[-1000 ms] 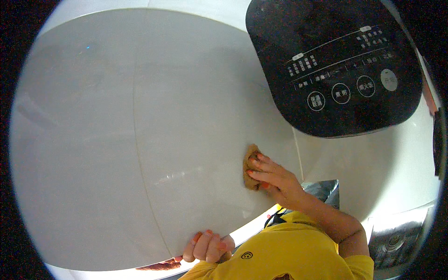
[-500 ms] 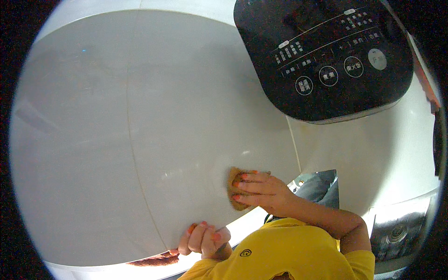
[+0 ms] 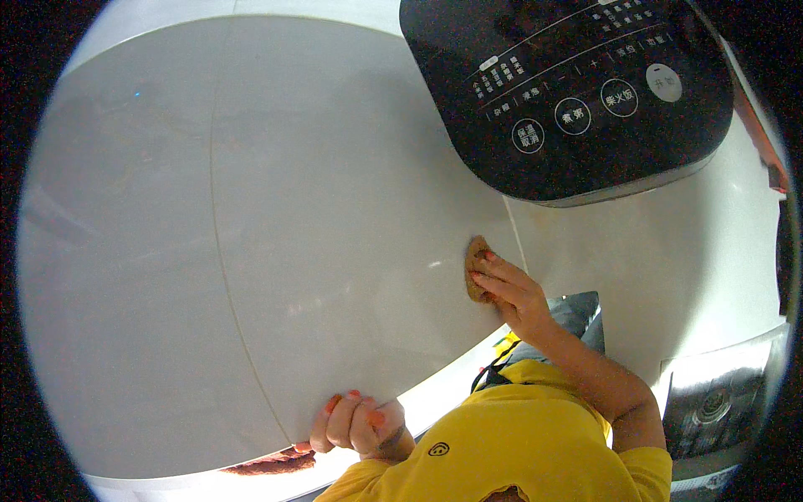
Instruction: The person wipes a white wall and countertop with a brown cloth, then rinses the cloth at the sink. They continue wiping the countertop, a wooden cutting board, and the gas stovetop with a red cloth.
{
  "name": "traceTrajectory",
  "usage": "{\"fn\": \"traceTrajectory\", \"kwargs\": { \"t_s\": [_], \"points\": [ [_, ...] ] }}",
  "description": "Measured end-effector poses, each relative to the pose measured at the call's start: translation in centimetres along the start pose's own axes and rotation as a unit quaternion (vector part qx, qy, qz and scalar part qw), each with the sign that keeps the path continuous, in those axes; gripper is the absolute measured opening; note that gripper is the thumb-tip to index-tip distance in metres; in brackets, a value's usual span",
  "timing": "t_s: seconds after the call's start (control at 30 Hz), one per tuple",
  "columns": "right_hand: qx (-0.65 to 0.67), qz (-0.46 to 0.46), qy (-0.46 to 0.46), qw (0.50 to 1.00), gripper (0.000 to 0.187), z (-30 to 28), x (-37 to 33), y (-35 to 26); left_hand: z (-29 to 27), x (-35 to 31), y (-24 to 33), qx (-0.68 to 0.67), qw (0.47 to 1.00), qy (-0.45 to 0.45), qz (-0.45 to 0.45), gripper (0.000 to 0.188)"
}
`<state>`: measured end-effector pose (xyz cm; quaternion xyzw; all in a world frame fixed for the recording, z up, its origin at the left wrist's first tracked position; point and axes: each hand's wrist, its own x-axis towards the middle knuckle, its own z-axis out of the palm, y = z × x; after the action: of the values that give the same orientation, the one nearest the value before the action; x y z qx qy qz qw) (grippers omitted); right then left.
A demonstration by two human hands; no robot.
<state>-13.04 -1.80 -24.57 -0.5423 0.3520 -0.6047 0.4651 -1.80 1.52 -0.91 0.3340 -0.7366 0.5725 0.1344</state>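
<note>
Head view: the right hand holds a brown pad, cloth or sponge not determinable, its grip narrow and closed on it. The pad lies against the pale surface, just left of a seam and below a black-topped appliance. The left hand is curled at the near edge; whether it holds anything cannot be told. Progress, as judged: work with the pad appears under way; no boundary separates finished from unfinished areas, so the remainder cannot be established.
</note>
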Motion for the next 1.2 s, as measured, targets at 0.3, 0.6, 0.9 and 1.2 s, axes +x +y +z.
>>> {"fn": "traceTrajectory", "kwargs": {
  "t_s": [0.3, 0.6, 0.9, 1.2],
  "points": [
    [-0.030, 0.085, 0.056, 0.994, 0.050, 0.4, -0.5, 0.9, -0.1, 0.0, 0.5, 0.003, 1.000, -0.007, -0.020, 0.034],
    [0.058, -0.077, -0.020, 0.995, 0.056, 1.3, 1.7, -4.3, 0.3, -0.3, 0.4, 0.010, 1.000, 0.004, -0.005, 0.032],
    [-0.035, -0.043, -0.015, 0.998, 0.045, 1.3, 8.0, -3.7, 0.9, -0.4, 0.1, -0.009, 0.999, 0.038, -0.005, 0.029],
    [0.006, 0.081, 0.062, 0.995, 0.044, 1.0, 8.1, 1.3, 0.4, -0.1, 0.2, 0.001, 0.999, 0.029, -0.023, 0.028]
  ]
}}
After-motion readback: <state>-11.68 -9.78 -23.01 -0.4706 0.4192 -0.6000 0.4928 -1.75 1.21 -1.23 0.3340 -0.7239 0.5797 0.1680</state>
